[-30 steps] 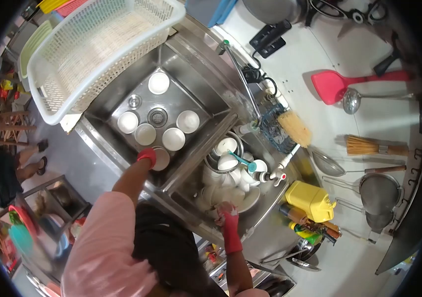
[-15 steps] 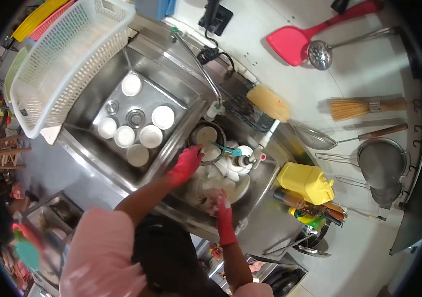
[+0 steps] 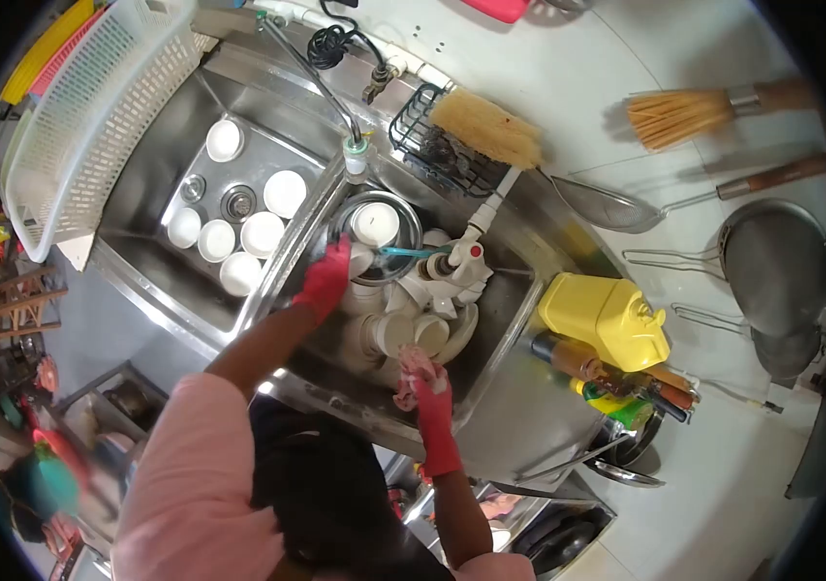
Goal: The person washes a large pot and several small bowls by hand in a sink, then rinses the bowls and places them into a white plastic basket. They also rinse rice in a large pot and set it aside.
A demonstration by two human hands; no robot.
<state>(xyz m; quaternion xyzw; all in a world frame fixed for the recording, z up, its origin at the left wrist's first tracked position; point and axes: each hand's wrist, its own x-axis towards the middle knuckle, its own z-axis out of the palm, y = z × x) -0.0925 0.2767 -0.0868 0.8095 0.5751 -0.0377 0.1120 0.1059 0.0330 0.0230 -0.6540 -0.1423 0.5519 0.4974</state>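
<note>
My left hand (image 3: 324, 279), in a red glove, is at the left side of the right sink basin. Its fingers close on a small white bowl (image 3: 360, 259) beside the rim of a round metal pot (image 3: 411, 221); its fingertips are slightly blurred. Another white bowl (image 3: 374, 225) sits inside that pot, and a teal handle (image 3: 401, 252) crosses its rim. Lower in the basin, my right hand (image 3: 432, 392), also gloved in red, grips a crumpled pink cloth (image 3: 415, 373). Stacked white bowls (image 3: 393, 334) lie just beyond the cloth.
Several white bowls (image 3: 263, 235) stand in the left basin (image 3: 171, 286). A white plastic basket (image 3: 93, 136) rests across its far left side. The faucet (image 3: 311, 73) rises behind the divider. A yellow jug (image 3: 592, 315) and bottles stand to the right; strainers (image 3: 771, 281) hang on the wall.
My left hand has shifted slightly up and left, with a small bowl now at its fingers. My right hand has drawn the pink cloth back from the stacked bowls. The camera view has shifted.
</note>
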